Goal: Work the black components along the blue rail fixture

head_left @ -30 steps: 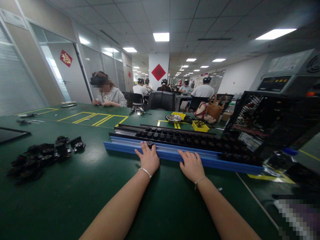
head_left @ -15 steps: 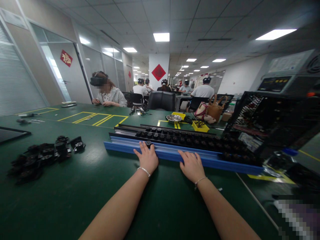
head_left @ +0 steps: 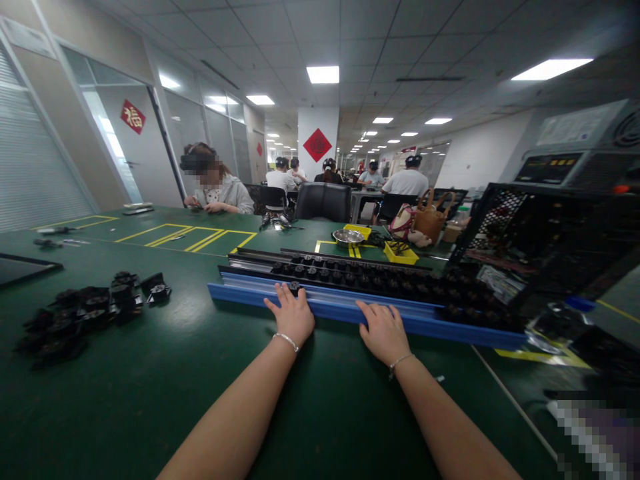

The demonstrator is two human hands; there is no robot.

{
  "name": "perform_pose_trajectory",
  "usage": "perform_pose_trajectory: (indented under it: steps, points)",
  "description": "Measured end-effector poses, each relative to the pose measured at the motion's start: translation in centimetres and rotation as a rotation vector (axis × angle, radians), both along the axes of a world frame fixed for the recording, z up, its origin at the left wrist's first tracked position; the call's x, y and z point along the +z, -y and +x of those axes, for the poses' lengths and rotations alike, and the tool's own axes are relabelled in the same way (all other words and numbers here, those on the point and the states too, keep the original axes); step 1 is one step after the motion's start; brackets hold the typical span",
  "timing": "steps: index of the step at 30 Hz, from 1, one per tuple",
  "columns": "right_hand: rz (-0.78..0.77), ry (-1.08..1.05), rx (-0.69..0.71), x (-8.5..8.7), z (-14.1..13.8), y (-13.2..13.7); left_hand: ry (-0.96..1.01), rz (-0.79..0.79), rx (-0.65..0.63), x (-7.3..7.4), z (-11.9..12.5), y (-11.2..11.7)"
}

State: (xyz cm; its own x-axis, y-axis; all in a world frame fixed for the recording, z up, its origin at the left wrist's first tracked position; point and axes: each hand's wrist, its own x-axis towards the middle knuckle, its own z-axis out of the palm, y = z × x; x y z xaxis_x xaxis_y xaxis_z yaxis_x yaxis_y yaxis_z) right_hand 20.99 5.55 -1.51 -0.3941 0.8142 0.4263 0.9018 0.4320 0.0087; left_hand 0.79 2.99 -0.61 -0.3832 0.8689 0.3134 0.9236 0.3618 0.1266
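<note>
A long blue rail (head_left: 345, 311) lies across the green table in front of me. My left hand (head_left: 294, 319) rests over its near edge, fingers spread and thumb apart. Beside those fingertips, a small black part with a round disc (head_left: 295, 287) sits in the rail's channel; whether they grip it is hidden. Farther right along the rail, my right hand (head_left: 384, 333) lies with outstretched fingers on the near edge, holding nothing visible. Rows of similar black parts (head_left: 350, 270) fill the rails behind, and more stand at the right end of the blue one.
Loose black parts (head_left: 90, 307) are heaped at the left. A metal dish (head_left: 349, 237) and a yellow tray (head_left: 406, 257) stand beyond the rails. On the right are an open computer case (head_left: 540, 247) and a clear bottle with a blue cap (head_left: 563, 323). A person (head_left: 223, 190) sits across the table.
My left hand has shifted slightly left along the blue rail, and the small black part beside its fingers has moved left with it. My right hand has stayed in place.
</note>
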Motion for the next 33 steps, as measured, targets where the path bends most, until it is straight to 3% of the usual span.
perform_pose_trajectory:
  steps: [22,33]
  points:
    - [0.000,-0.002,0.008,0.3,0.1,0.2,-0.015,-0.032,0.031,0.5,-0.6,0.1]
    - [-0.007,-0.016,0.011,0.0,0.1,0.0,-0.029,0.001,0.052,-0.1,-1.2,-0.3]
